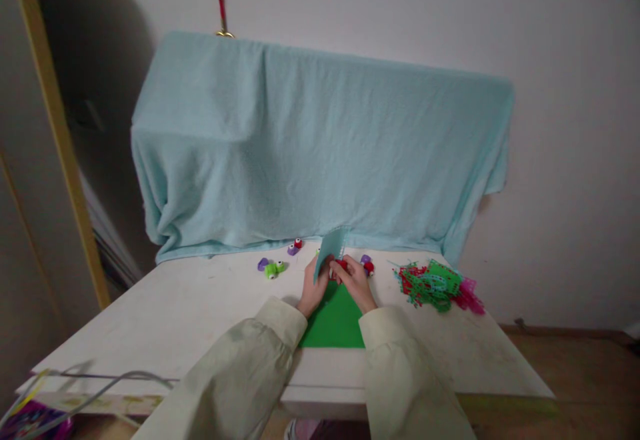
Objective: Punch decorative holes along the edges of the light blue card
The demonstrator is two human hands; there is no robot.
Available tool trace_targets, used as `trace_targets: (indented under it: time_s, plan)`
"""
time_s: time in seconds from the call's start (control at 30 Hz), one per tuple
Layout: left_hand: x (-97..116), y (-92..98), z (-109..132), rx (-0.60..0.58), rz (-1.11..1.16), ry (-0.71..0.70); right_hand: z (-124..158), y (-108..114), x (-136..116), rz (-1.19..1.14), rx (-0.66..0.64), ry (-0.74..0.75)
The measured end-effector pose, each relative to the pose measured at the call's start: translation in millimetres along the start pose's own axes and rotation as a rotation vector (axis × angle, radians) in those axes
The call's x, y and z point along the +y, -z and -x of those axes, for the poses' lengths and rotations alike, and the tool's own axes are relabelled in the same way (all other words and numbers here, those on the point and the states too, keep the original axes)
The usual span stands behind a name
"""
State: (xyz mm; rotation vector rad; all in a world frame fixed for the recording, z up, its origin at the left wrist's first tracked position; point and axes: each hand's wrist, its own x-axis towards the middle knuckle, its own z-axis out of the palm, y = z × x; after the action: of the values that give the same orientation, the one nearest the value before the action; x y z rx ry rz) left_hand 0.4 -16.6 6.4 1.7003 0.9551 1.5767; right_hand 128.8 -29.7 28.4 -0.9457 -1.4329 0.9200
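Note:
My left hand (312, 292) is closed on a teal sheet (327, 250), held upright and tilted, with a row of small holes along its far right edge. My right hand (356, 280) is closed in a pinch close beside it, with a small red piece (340, 264) at its fingertips. The fingers hide much of that piece, so its kind does not show. Under both hands a green sheet (334, 323) lies flat on the white table (210, 313).
Small lime-green and purple pieces with white dots (273, 269) sit left of my hands, red and purple ones (296, 247) behind. Another purple and red piece (367, 264) lies right. Farther right is a tangle of perforated coloured scraps (433, 285). A light-blue cloth (320, 140) hangs behind.

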Motion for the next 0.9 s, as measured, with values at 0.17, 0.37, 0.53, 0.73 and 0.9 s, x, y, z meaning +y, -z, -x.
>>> trace_targets:
  time_s: [0.17, 0.37, 0.53, 0.73, 0.9]
  plan:
    - [4, -0.8, 0, 0.006, -0.023, 0.033, 0, 1, 0, 0.005, 0.003, -0.005]
    - [10, -1.8, -1, 0.013, -0.023, 0.084, 1, 2, 0, -0.009, -0.001, 0.010]
    - [14, -4.2, -1, 0.008, -0.015, 0.139, 0, 2, 2, -0.012, 0.016, 0.005]
    - [16, -6.9, 0, 0.033, -0.017, 0.201, 1, 3, 2, -0.011, 0.027, 0.006]
    - [11, -7.9, -1, 0.019, 0.014, 0.188, 0, 3, 5, -0.001, 0.025, 0.003]
